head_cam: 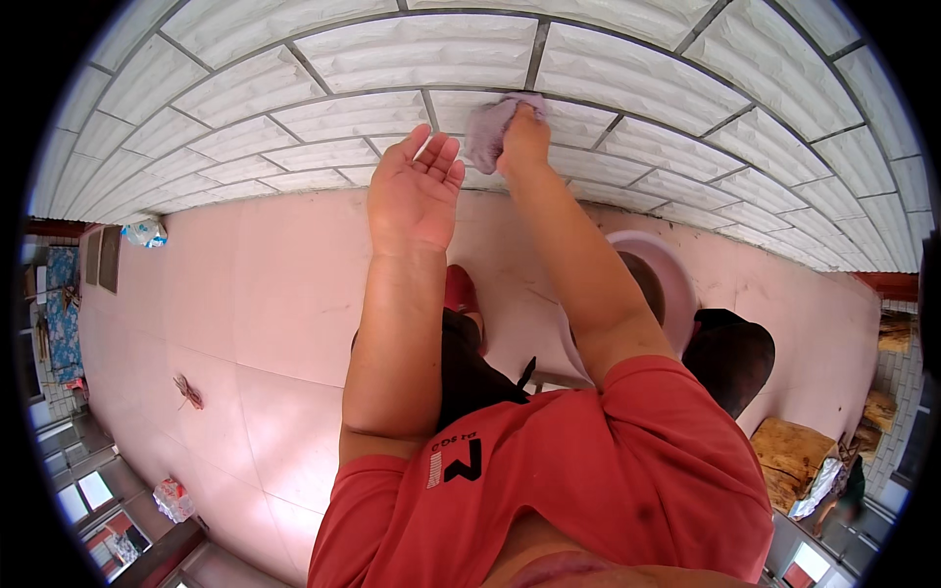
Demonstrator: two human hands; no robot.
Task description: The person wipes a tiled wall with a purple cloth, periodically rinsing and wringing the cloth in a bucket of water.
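My right hand (526, 141) grips a crumpled purple-grey cloth (488, 132) and presses it against the white textured wall tiles (419, 51) with dark joints. To its left my left hand (420, 187) is raised, palm up, its fingers apart and a little curled, with nothing in it. A pale pink plastic basin (680, 275) stands on the floor below my right forearm, which hides part of it. Something brown and dark shows inside the basin; I cannot tell what.
Pink floor (279, 279) meets the wall's foot. A plastic bag (145, 232) lies at the far left, a small reddish bundle (189, 392) on the left floor, a wrapped pack (173, 500) at lower left. Wooden blocks (790, 456) stand at lower right. A red shoe (461, 289) shows between my arms.
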